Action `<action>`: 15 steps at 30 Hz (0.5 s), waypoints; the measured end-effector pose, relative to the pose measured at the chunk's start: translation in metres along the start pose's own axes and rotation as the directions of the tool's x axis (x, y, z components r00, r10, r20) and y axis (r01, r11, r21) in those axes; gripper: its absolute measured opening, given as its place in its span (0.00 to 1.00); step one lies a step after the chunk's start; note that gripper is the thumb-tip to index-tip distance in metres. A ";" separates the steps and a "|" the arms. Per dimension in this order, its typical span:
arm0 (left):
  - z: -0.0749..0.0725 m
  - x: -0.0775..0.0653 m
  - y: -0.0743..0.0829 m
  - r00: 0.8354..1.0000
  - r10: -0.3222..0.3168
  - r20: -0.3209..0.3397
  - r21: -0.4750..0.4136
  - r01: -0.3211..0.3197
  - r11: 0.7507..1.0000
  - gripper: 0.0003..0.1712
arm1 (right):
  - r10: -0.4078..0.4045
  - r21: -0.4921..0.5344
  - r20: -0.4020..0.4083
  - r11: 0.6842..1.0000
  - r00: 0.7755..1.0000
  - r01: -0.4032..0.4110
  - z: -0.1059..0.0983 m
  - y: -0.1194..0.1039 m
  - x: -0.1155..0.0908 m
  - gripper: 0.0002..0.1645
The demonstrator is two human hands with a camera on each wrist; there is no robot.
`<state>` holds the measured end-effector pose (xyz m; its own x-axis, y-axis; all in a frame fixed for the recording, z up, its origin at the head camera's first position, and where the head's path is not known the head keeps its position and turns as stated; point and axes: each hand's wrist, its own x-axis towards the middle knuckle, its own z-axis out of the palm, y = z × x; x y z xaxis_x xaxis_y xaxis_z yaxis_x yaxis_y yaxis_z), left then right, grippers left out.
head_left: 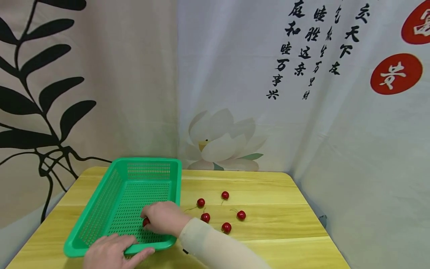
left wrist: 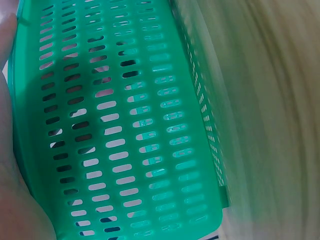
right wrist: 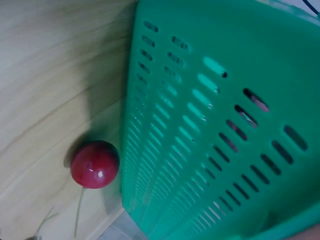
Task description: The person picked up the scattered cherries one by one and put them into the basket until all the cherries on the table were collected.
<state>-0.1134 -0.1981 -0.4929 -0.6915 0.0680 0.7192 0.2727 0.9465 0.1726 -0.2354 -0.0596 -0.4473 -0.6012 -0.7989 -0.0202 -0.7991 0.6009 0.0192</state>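
A green plastic basket (head_left: 147,188) with slotted sides lies on the table's left half. My left hand (head_left: 112,252) grips its near rim, fingers over the edge and thumb along the front. The left wrist view shows the basket's outer wall (left wrist: 30,115) beside that hand. Inside the basket, low near the right side, my right hand (head_left: 166,218) pinches a dark red cherry (head_left: 146,222), partly hidden by the fingers. In the right wrist view, another cherry (right wrist: 95,165) with a green stem lies on the table beside the basket wall (right wrist: 170,20).
Several loose cherries lie right of the basket, among them a far cherry (head_left: 225,195), a right-hand cherry (head_left: 241,215) and a near cherry (head_left: 226,228). The yellow wooden table (head_left: 289,216) meets a printed cloth (head_left: 228,74) behind it.
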 end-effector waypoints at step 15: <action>0.002 -0.003 -0.005 1.000 0.007 0.019 -0.004 -0.006 1.000 0.27 | 0.162 -0.150 0.265 0.981 0.951 -0.126 0.003 -0.016 0.014 0.11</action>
<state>-0.1144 -0.2020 -0.4970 -0.7026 0.0803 0.7071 0.2800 0.9447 0.1709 -0.2313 -0.0802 -0.4509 -0.7019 -0.6546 -0.2808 -0.7077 0.6855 0.1711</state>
